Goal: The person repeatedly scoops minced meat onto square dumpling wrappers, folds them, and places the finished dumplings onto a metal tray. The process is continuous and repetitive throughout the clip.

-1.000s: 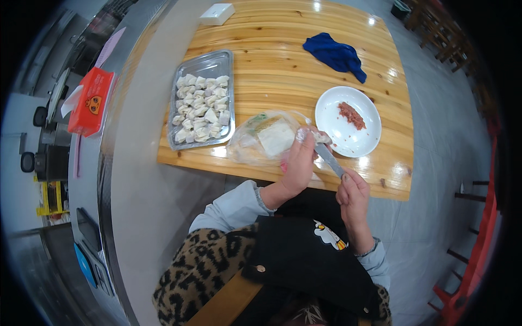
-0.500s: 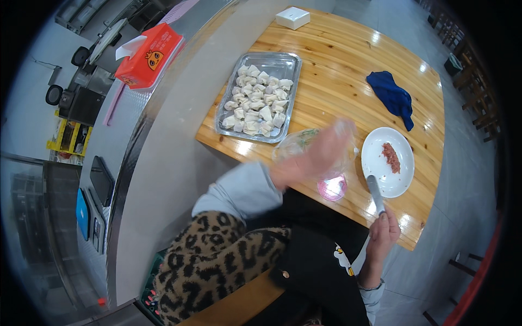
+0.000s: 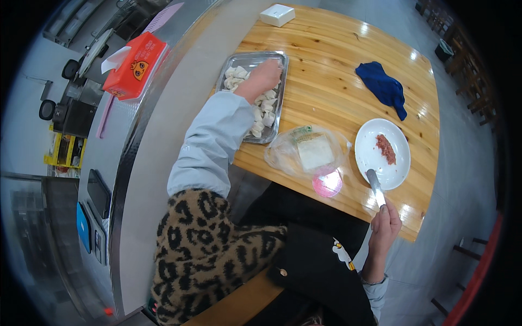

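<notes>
The left hand (image 3: 265, 75) reaches out over the metal tray (image 3: 280, 92), fingers curled down among the rows of pale dumplings (image 3: 263, 111). Whether it grips one or only touches them cannot be told, since the back of the hand hides the fingertips. The right hand (image 3: 385, 224) sits close to the body at the near edge of the wooden surface (image 3: 326, 65), closed around the handle of a flat metal spatula (image 3: 375, 186) whose blade points away from it, onto the rim of the white plate (image 3: 375, 157).

On that plate, just beyond the spatula tip, lies a small heap of reddish filling (image 3: 385, 149). Between the two hands, nearer the right, a clear plastic bag (image 3: 285, 155) holds a stack of pale wrappers (image 3: 314, 152), and a small pink disc (image 3: 327, 183) lies just on the body side of it. Well beyond the right hand lies a crumpled blue cloth (image 3: 383, 87); beyond the left, a small white box (image 3: 277, 14).

Judging by this, the step in hand looks like setting a folded dumpling down in the tray. The next move likely calls for bringing the left hand back to the bag for a fresh wrapper while the spatula scoops filling; little filling remains, so the scoop must be small.
</notes>
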Tool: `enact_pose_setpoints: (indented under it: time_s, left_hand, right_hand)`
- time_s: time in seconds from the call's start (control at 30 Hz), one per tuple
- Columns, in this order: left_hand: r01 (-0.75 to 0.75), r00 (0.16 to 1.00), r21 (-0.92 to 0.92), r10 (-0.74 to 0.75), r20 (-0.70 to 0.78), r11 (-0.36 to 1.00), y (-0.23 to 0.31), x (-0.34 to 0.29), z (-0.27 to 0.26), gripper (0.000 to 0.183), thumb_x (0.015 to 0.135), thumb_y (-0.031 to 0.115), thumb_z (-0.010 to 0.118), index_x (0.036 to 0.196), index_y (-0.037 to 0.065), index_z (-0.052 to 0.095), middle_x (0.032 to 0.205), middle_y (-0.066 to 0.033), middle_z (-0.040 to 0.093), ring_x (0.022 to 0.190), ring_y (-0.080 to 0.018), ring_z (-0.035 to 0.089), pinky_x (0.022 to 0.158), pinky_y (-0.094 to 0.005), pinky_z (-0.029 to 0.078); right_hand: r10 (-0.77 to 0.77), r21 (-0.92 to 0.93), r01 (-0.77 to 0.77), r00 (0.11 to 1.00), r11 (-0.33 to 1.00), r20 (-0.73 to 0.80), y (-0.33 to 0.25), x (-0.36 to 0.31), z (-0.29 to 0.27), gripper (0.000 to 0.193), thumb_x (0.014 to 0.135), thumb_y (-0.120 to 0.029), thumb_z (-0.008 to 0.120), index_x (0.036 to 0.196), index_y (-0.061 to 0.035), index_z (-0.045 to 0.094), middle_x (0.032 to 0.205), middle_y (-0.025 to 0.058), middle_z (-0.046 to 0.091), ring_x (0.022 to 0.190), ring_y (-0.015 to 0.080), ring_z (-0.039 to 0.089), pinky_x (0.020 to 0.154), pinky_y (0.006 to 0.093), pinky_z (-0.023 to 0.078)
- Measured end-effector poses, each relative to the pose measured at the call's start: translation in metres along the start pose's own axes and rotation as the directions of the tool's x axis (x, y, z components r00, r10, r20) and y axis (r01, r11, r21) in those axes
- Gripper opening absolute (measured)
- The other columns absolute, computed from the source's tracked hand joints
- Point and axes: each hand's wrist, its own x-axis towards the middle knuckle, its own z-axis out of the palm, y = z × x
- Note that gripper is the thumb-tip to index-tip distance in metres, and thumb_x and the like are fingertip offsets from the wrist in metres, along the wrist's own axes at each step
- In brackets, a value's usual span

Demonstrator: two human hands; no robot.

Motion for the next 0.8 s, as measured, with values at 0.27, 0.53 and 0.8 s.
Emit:
enact_pose_setpoints:
  time_s: [0.27,0.53,0.8]
  left_hand:
    - [-0.07,0.933,0.056,0.086,-0.349,0.996,0.043,-0.037,-0.029,0.026,0.087,0.019,0.059,0.11,0.008,0.061,0.099,-0.0153,0.066,0.097,-0.0345,0.061,0.083,-0.0425,0.048]
    - [-0.308,0.939,-0.274,0.337,0.063,0.911,0.126,-0.185,0.013,0.02,0.078,0.022,0.069,0.09,0.008,0.062,0.091,-0.0114,0.059,0.088,-0.0321,0.059,0.074,-0.0407,0.047]
    - [-0.32,0.944,-0.208,0.329,0.005,0.924,0.122,-0.194,0.04,0.02,0.079,0.026,0.068,0.088,0.008,0.063,0.089,-0.0101,0.059,0.086,-0.0323,0.059,0.072,-0.0396,0.046]
  right_hand:
    - [-0.01,0.071,0.007,0.999,0.997,0.042,-0.003,0.001,0.0,0.026,0.094,-0.008,0.05,0.115,0.0058,0.058,0.06,-0.0059,0.04,0.047,0.001,0.031,0.042,0.0174,0.024]
    - [0.044,0.021,-0.046,0.996,0.999,0.074,0.001,0.002,0.007,0.025,0.094,-0.008,0.051,0.114,0.0038,0.059,0.06,-0.0078,0.041,0.048,0.0003,0.033,0.042,0.0169,0.025]
    - [-0.099,-0.36,0.189,0.962,0.913,0.256,0.006,0.012,0.042,0.021,0.092,-0.008,0.054,0.108,0.0015,0.063,0.06,-0.0012,0.049,0.053,0.0053,0.043,0.048,0.0227,0.035]
